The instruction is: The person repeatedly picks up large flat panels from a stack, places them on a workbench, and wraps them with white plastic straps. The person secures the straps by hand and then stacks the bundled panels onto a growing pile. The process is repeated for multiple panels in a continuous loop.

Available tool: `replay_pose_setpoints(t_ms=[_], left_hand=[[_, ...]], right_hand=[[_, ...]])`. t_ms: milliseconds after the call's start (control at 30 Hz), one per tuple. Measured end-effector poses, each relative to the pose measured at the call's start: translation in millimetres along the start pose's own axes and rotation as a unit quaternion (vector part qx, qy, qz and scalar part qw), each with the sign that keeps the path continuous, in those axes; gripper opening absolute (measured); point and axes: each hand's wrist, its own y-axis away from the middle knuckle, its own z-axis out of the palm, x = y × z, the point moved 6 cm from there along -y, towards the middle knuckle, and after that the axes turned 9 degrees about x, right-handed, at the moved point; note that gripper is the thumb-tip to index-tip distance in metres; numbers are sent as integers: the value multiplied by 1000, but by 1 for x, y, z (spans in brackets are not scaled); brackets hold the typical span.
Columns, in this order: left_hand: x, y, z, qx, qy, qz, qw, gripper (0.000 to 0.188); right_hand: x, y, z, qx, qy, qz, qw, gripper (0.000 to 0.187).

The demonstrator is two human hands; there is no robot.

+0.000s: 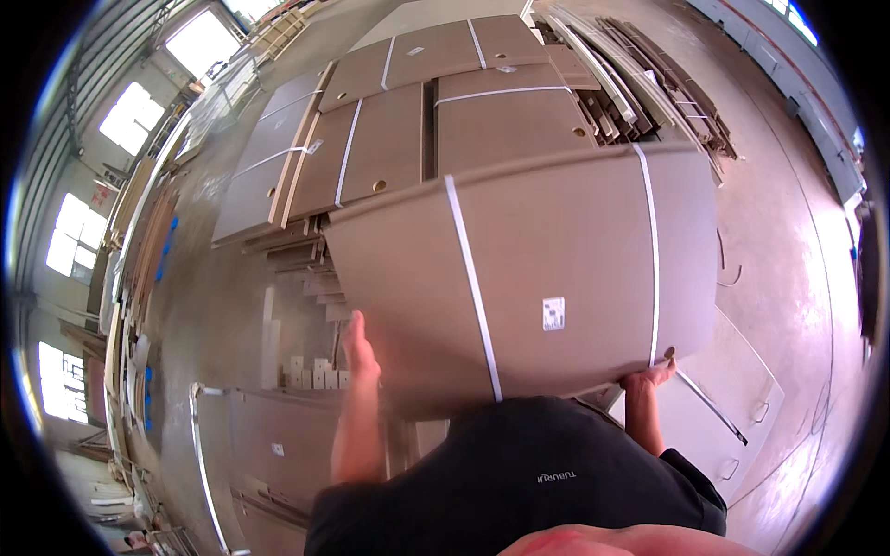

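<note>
Board stacks [510, 122] crowd the strapped panel [565, 250], left hand [362, 356] flat beside it, right hand [648, 375] gripping its edge.

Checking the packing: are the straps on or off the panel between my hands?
On: two white straps lie flat across the brown panel.

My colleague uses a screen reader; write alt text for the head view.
A large brown panel bound by two white straps, a person's right hand at its lower edge and left hand at its left side; similar strapped panels lie beyond.
</note>
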Motion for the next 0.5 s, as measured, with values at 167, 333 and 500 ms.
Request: replay_pose_setpoints(t_ms=[167,333,500], left_hand=[[136,-118,86,-77,-2,61,995,53],[204,-272,121,-4,-453,271,850,40],[206,-190,187,-65,-414,555,719,28]], right_hand=[[78,-12,80,-56,-14,18,998,71],[168,52,192,-246,140,87,955,59],[192,69,246,-313,420,-88,847,40]])
